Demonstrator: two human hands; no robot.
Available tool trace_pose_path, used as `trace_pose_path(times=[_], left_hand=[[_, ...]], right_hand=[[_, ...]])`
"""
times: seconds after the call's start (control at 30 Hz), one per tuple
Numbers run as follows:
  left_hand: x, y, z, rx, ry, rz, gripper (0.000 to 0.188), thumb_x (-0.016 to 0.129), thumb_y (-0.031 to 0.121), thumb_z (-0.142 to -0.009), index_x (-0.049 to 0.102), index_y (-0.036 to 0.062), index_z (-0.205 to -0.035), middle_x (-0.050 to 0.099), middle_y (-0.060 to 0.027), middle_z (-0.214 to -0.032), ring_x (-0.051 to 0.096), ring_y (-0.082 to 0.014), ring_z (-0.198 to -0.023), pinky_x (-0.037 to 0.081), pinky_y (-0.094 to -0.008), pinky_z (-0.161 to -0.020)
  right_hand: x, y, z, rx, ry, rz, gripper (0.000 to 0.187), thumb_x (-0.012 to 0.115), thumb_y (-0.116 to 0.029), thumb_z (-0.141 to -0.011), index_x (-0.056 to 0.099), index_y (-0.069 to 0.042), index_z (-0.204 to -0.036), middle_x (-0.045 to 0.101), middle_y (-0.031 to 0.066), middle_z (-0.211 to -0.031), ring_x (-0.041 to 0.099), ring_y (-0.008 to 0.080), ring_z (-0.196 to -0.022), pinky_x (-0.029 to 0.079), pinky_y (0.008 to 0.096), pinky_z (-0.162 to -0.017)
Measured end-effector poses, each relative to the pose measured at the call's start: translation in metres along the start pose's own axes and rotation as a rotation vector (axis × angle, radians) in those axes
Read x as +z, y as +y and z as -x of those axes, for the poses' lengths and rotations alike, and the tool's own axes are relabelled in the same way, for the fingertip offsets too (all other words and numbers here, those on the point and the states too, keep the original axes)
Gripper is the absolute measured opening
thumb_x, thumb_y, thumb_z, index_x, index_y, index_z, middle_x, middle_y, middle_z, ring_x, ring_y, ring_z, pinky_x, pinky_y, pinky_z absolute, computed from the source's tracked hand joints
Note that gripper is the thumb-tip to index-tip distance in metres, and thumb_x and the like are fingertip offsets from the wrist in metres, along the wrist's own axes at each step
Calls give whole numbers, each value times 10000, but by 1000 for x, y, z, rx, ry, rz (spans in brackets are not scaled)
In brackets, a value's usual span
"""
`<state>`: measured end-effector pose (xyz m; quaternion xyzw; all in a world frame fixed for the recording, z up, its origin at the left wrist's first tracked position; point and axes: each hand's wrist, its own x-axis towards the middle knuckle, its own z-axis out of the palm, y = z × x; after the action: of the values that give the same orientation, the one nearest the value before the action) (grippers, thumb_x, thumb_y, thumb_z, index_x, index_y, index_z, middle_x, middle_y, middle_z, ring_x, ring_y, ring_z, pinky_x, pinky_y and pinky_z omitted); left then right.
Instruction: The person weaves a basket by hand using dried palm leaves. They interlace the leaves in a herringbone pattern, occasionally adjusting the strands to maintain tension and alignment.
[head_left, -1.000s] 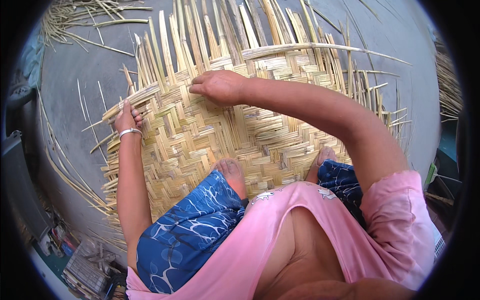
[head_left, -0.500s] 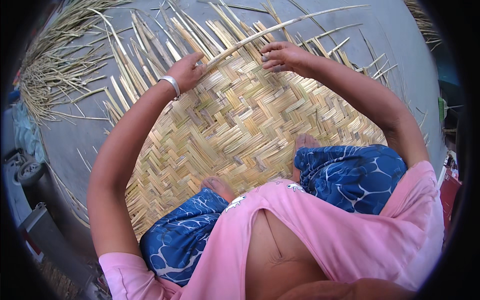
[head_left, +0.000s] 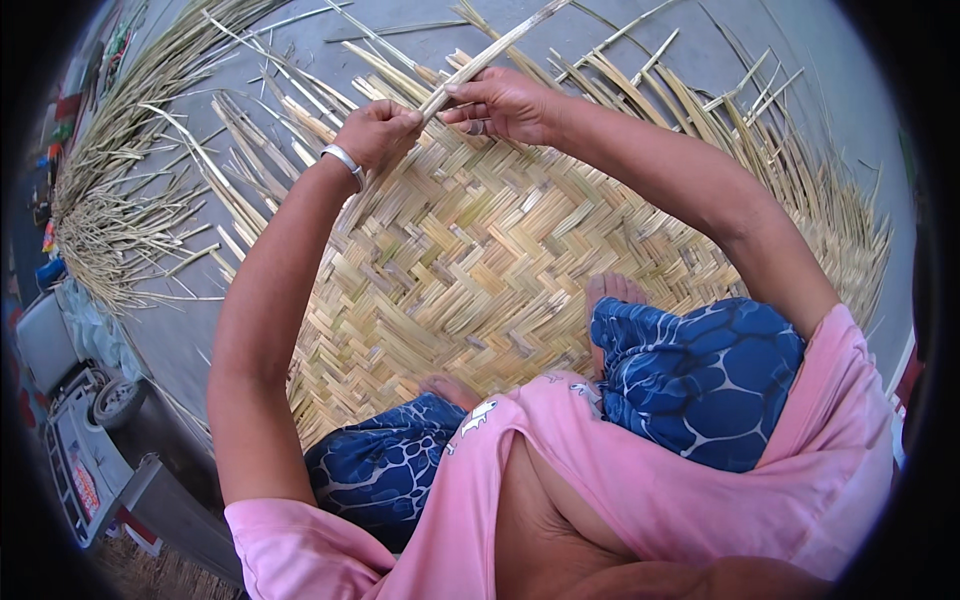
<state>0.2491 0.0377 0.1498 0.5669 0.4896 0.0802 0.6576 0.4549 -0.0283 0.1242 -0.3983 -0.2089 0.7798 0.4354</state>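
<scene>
A pale split-cane strip (head_left: 505,42) slants up and to the right from my left hand (head_left: 378,135), which pinches its lower end between thumb and fingers. My right hand (head_left: 508,106) is close beside it, fingers curled against the strip near that same end. Under both hands lies a woven cane mat (head_left: 470,250) in a zigzag pattern, its far edge bristling with loose, unwoven strips (head_left: 625,85). My bare feet (head_left: 615,288) rest on the mat. A silver bangle (head_left: 343,166) is on my left wrist.
A big bundle of thin dry stalks (head_left: 120,200) spreads over the grey floor (head_left: 170,340) at the left. Beyond it, at the lower left, a grey object with a wheel (head_left: 118,402) stands on its side. Loose strips stick out along the mat's right side.
My right hand has moved left, from apart to beside my left hand and against the strip. The strip now points up more steeply. The view has shifted slightly.
</scene>
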Motion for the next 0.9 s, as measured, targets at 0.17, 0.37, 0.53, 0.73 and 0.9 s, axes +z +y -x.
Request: trace_pose_path(times=[0.17, 0.37, 0.53, 0.73, 0.9], left_hand=[[17, 4, -2, 88, 90, -254, 211, 594, 236, -879, 579, 32, -826, 596, -22, -716, 546, -100, -599, 445, -219, -559], [25, 8, -1, 61, -87, 4, 246, 511, 257, -924, 575, 20, -943, 589, -48, -776, 569, -114, -636, 456, -219, -574], [34, 17, 10, 185, -36, -54, 256, 471, 246, -937, 557, 9, -983, 604, -39, -775, 567, -102, -602, 463, -207, -569], [49, 10, 3, 306, 365, -561, 292, 434, 257, -880, 604, 24, -922, 630, -214, -842, 608, -374, -782, 474, -435, -712], [54, 14, 14, 256, 500, -615, 309, 417, 268, -871, 608, 27, -908, 628, -224, -853, 601, -391, -809, 474, -449, -726]], right_hand=[[-6, -4, -1, -43, 152, 18, 125, 631, -160, -850, 581, -50, -881, 635, 41, -748, 608, 94, -604, 495, 205, -481], [9, -10, 4, -182, 177, 228, 136, 628, -170, -854, 586, -44, -885, 626, 32, -745, 584, 73, -594, 480, 199, -491], [27, -13, 12, -281, 237, 260, 96, 598, -147, -867, 589, -63, -912, 622, 31, -760, 565, 81, -636, 467, 216, -556], [45, -16, 15, -330, 320, 280, 205, 547, -247, -908, 596, -62, -982, 627, 28, -885, 579, 111, -790, 474, 247, -688], [60, -5, 16, -400, 342, 572, 256, 497, -234, -936, 613, -17, -1005, 634, 37, -913, 576, 109, -837, 459, 265, -761]])
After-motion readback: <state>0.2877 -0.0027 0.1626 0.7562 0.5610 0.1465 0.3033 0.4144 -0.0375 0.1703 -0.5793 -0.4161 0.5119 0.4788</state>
